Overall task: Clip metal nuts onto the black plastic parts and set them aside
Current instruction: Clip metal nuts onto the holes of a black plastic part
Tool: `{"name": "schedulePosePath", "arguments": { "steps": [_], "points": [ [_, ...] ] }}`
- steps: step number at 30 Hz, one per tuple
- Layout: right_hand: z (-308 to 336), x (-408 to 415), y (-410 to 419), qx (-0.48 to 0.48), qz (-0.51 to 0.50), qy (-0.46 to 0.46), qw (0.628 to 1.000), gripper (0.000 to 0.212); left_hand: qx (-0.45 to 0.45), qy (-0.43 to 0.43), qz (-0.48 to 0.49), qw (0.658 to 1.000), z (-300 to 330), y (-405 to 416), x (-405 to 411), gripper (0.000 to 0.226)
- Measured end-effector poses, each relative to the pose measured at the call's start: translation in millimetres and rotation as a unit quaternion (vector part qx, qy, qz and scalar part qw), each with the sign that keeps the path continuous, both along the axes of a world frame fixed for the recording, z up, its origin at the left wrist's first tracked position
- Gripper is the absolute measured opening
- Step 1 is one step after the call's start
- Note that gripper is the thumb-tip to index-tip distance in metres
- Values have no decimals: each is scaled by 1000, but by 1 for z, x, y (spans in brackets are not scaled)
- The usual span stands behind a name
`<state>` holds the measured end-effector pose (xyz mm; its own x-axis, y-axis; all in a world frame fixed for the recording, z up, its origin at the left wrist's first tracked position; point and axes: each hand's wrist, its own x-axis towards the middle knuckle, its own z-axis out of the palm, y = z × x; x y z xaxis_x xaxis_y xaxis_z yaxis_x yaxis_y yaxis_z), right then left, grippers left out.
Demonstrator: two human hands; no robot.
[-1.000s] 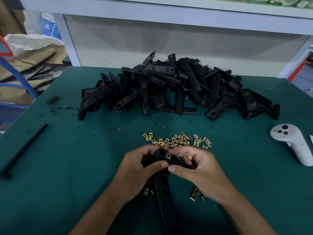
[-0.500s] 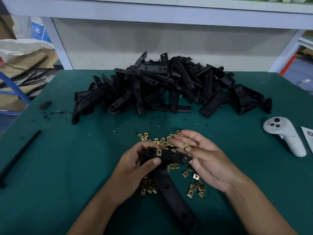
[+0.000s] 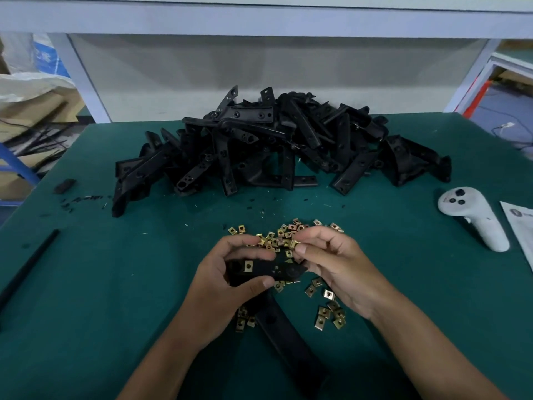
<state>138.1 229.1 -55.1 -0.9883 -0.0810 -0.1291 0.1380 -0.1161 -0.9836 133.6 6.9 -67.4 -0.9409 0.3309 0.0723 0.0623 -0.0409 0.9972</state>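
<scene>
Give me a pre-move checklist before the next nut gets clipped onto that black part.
1. Black part held steady: ok, the left hand grips it with thumb below and fingers above.
2. First nut seated on the part: ok, it sits on the upper face.
3. Next nut in hand: ok, the right hand pinches it at its fingertips.
4. Nut opening facing the part's edge: cannot tell, too small.
5. Free end of the part unobstructed: ok, it shows between the two hands.
6. Loose nuts within reach: ok, scattered around both hands.
</scene>
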Motion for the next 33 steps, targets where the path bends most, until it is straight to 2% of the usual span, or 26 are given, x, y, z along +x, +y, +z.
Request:
{"name": "schedulePosePath", "arguments": {
  "steps": [3, 6, 8, 11, 22, 33],
  "points": [
    [0, 2, -1, 31, 13, 18, 999, 23, -45, 25, 15, 999, 0, 0, -1, 55],
    [0, 3, -1, 42, 23, 30, 998, 16, -73, 50, 10, 996, -3, 0, -1, 57],
    [0, 3, -2, 46, 21, 28, 998, 24, -73, 54, 5, 996, -5, 0, -1, 56],
    [0, 3, -4, 63, 25, 37, 997, 15, -58, 45, 3, 997, -6, 1, -1, 54],
    [4, 6, -3, 95, 40, 36, 994, 16, -12, 17, 5, 1000, -9, 4, -2, 55],
    [6, 6, -5, 71, 59, 36, 995, 17, -56, 40, 18, 997, -9, 2, -2, 60]
  ]
}}
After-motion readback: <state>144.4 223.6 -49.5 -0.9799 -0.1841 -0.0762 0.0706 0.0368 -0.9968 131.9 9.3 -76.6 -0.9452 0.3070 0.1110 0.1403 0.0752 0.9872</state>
